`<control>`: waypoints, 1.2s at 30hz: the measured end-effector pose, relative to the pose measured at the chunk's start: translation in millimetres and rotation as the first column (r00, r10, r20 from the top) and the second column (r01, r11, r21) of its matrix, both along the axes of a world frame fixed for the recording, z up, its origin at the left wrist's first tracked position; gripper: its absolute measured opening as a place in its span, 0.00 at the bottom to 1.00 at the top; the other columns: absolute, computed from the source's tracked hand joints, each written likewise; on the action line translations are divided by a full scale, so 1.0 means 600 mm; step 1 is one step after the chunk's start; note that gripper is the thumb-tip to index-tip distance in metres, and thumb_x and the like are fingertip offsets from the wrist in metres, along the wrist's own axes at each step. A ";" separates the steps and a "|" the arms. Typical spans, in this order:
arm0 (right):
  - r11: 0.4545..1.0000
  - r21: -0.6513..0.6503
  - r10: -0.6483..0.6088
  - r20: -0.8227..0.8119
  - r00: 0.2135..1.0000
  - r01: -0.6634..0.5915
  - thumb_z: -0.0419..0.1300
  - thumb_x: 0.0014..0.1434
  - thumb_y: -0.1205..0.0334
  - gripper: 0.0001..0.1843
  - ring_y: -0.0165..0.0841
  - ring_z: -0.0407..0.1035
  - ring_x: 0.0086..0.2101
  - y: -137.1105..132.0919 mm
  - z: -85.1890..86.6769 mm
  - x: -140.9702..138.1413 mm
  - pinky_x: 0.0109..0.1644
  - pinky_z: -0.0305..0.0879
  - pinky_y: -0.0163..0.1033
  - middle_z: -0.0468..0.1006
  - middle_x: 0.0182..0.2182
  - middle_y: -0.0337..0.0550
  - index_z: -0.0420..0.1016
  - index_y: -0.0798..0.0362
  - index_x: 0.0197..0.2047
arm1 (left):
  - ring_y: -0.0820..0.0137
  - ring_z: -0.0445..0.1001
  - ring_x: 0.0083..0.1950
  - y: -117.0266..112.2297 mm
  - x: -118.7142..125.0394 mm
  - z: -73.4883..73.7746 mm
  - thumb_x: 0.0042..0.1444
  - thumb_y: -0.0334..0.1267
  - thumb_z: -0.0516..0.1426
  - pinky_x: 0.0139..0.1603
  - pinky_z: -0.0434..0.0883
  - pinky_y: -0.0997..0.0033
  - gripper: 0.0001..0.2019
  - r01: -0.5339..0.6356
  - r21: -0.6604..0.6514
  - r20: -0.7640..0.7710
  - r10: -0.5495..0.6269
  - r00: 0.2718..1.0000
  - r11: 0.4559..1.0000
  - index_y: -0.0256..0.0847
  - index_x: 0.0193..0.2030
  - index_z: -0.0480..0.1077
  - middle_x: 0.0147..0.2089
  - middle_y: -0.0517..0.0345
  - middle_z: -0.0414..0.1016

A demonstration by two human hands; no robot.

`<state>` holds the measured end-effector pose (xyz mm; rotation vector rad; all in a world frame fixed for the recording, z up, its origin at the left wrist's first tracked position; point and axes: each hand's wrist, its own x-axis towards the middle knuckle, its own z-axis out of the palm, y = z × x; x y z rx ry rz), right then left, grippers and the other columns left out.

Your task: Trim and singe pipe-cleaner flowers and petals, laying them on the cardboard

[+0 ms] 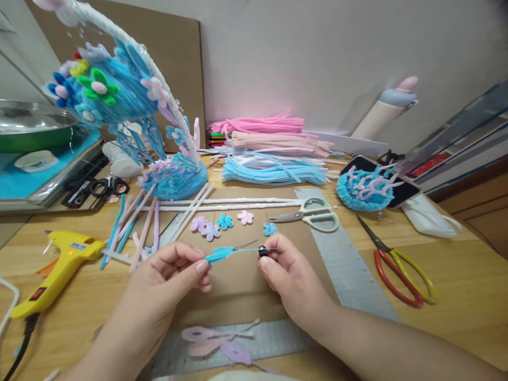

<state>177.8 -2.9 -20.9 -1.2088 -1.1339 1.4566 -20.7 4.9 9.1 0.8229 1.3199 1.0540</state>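
Note:
My left hand [174, 272] pinches a folded light-blue pipe cleaner [219, 254] between thumb and fingertips. A thin, dark bare wire end and a thin blue strand run from it to the right. My right hand [288, 272] is closed at the strand's far end, thumb against index finger. A small black piece [262, 251] sits at those fingertips; whether it is held or worn on the finger I cannot tell. Just beyond this hand lies a small blue flower [270, 228]. More pipe-cleaner flowers, such as a pink one [245, 217] and a teal one [225, 221], lie behind.
Green-handled scissors [319, 216] and red-yellow scissors [405, 275] lie to the right. At left are a yellow glue gun [59, 272] and a tall blue flower ornament [170, 177]. Pipe-cleaner bundles [273, 169] stand at the back; purple loops [236, 352] lie in front.

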 end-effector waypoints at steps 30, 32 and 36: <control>0.985 -0.027 0.171 0.026 0.985 -0.171 0.59 0.58 0.55 0.12 0.27 0.51 0.25 -0.005 0.000 -0.007 0.29 0.50 0.35 0.57 0.24 0.29 0.57 0.47 0.33 | 0.76 0.76 0.25 -0.006 0.003 -0.013 0.40 0.41 0.74 0.28 0.73 0.82 0.13 0.119 -0.101 0.212 -0.096 0.973 0.988 0.40 0.27 0.77 0.24 0.62 0.79; 0.982 -0.030 0.185 0.031 0.982 -0.184 0.58 0.58 0.56 0.12 0.27 0.51 0.25 -0.007 0.001 -0.006 0.29 0.50 0.35 0.56 0.24 0.29 0.57 0.47 0.32 | 0.75 0.76 0.25 -0.007 0.004 -0.013 0.40 0.42 0.74 0.28 0.74 0.81 0.14 0.120 -0.115 0.218 -0.092 0.972 0.986 0.40 0.27 0.76 0.24 0.62 0.79; 0.978 -0.048 0.204 0.042 0.978 -0.202 0.59 0.57 0.55 0.12 0.27 0.49 0.25 -0.008 0.007 -0.007 0.29 0.49 0.35 0.56 0.24 0.28 0.57 0.47 0.32 | 0.76 0.76 0.23 -0.010 0.012 -0.008 0.35 0.42 0.76 0.26 0.74 0.81 0.16 0.081 -0.135 0.211 -0.051 0.976 0.987 0.40 0.25 0.76 0.24 0.63 0.78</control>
